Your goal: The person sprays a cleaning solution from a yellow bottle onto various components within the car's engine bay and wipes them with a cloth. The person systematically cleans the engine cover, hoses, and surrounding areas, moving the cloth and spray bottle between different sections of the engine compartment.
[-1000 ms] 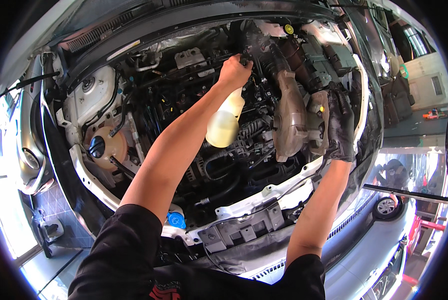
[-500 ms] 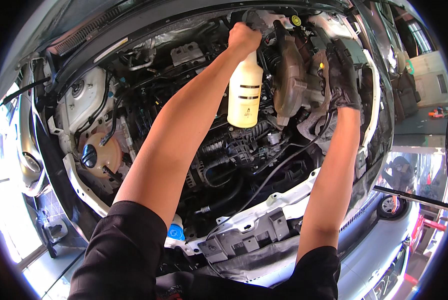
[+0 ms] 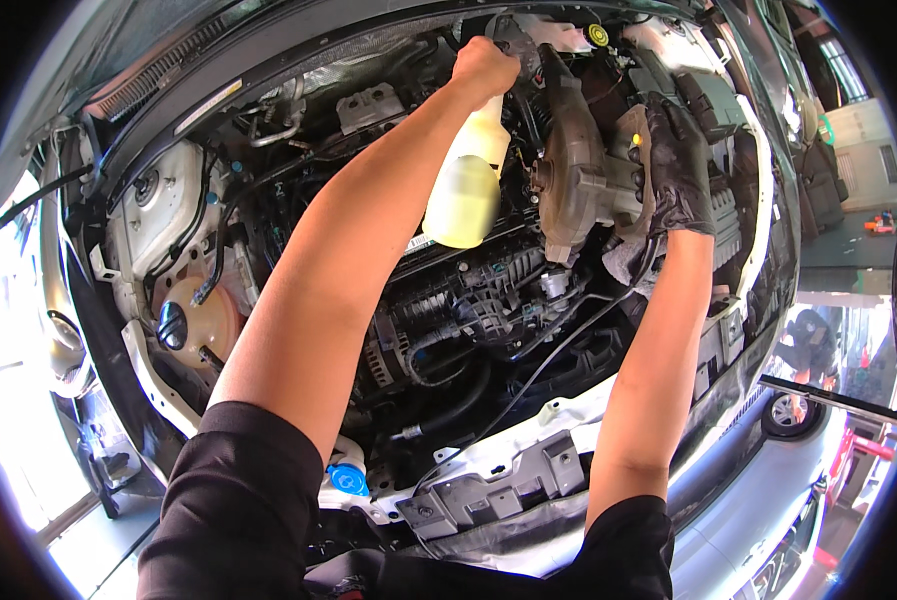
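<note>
Probably spraying: left hand point(image 3: 486, 72) wraps yellow spray bottle point(image 3: 462, 203) at its neck, near rear edge of engine bay point(image 3: 761, 215). Gloved right hand point(image 3: 680, 165) lies against brownish housing point(image 3: 626, 172), can't tell if gripping. Next move calls for steady aim.

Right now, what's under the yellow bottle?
Dark engine parts show around the yellow bottle. The bottle and the left hand gripping its top cover whatever is directly beneath.
</note>
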The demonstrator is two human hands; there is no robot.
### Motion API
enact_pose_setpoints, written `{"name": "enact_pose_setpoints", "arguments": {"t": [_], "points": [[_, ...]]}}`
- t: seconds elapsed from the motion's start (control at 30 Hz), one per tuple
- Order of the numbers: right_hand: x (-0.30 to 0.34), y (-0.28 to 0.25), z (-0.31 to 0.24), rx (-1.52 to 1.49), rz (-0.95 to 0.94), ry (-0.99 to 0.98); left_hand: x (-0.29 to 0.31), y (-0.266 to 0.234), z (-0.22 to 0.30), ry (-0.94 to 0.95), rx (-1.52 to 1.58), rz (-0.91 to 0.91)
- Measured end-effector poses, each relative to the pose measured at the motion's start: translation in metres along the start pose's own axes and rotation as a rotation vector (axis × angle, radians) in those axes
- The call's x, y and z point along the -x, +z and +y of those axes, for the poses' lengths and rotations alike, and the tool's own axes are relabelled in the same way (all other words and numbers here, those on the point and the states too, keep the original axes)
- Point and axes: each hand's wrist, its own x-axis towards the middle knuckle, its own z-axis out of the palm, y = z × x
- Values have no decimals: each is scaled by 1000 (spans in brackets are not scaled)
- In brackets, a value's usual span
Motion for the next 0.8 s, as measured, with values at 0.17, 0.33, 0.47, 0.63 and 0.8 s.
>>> {"name": "enact_pose_setpoints", "arguments": {"t": [0.17,0.33,0.47,0.63,0.8], "points": [[11,-1,-6,-48,26,47,13,3,0,235,-86,17],[13,-10,29,102,140,-255,26,12,13,228,-44,-22],[38,-15,12,116,120,-106,46,8,23,282,-75,-91],[47,-20,15,12,163,34,51,5,34,225,6,-216],[48,-17,-6,135,150,-17,49,10,33,296,-125,29]]}}
